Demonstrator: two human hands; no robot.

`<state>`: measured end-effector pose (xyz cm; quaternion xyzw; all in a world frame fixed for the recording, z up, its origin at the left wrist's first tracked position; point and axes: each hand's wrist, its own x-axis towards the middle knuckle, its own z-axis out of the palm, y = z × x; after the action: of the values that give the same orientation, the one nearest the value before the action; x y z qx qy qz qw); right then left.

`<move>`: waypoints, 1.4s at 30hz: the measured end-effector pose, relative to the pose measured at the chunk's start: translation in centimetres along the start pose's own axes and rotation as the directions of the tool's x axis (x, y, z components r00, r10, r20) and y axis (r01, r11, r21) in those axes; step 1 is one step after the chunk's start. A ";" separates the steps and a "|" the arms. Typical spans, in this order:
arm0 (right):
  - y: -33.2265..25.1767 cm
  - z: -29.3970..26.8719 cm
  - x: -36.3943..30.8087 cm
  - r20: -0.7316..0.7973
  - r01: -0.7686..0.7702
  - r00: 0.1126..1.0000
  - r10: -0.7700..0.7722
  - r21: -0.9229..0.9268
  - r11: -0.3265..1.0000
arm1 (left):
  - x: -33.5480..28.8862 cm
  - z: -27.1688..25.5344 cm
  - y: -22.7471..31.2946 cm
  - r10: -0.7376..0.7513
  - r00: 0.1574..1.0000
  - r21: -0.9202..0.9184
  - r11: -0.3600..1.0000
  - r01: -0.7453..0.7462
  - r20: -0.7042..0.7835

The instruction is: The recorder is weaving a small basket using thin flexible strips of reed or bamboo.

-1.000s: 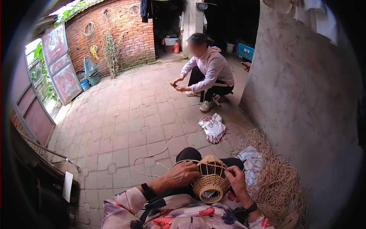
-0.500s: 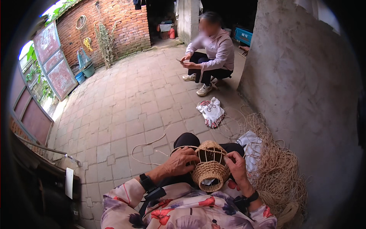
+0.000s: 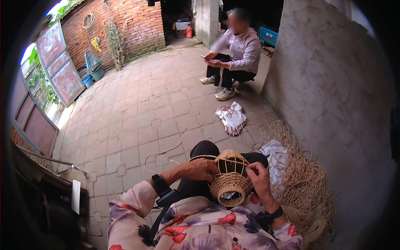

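Head view, the only one: we have a woven basket (image 3: 231, 183) at 5 o'clock from picture centre, resting in the lap between dark-clad knees (image 3: 204, 149), its round mouth toward us. Across its middle runs an open band of bare uprights.

Left hand (image 3: 201, 168) sits at the basket's 10 o'clock, fingers bent at the open band; tips hidden, so we can't tell how far open or what they hold. Right hand (image 3: 259, 176), between 2 and 3 o'clock, looks pinched, thumb to forefinger, on the thin cord (image 3: 204, 157) crossing the band.

Handling, our guess: light, springy, rough enough not to slip. Woven belly seems stiff; bare uprights look bendy and easy to skew, so we'd steady it by the belly or mouth rim and take the cord close to the weave.

Around the basket: tangled cord pile (image 3: 308, 191) at 3 o'clock, white cloth (image 3: 275, 154) at 2, printed cloth (image 3: 232, 118) on the paved floor (image 3: 125, 125) at 12, and beyond it a squatting person (image 3: 245, 52) holding a small flat device.
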<state>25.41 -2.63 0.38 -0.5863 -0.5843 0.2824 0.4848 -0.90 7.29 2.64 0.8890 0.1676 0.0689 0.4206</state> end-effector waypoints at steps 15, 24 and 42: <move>0.2 0.3 -0.3 -0.026 -0.011 1.000 0.012 0.038 0.999 | -0.7 1.0 0.4 -0.070 0.989 -0.039 0.997 0.065 -0.132; -0.3 0.1 -0.2 -0.017 0.008 1.000 -0.008 0.020 1.000 | -1.2 4.0 0.0 -0.021 0.912 0.014 0.999 0.029 -0.410; -6.5 1.0 0.3 0.240 0.508 0.859 -0.451 -0.297 0.809 | -2.2 6.1 4.4 -0.227 0.671 0.060 0.925 0.376 -0.706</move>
<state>21.87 -3.11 5.88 -0.4715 -0.7908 0.0874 0.3803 -0.31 -0.47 2.19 0.7967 0.4623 0.3051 0.2419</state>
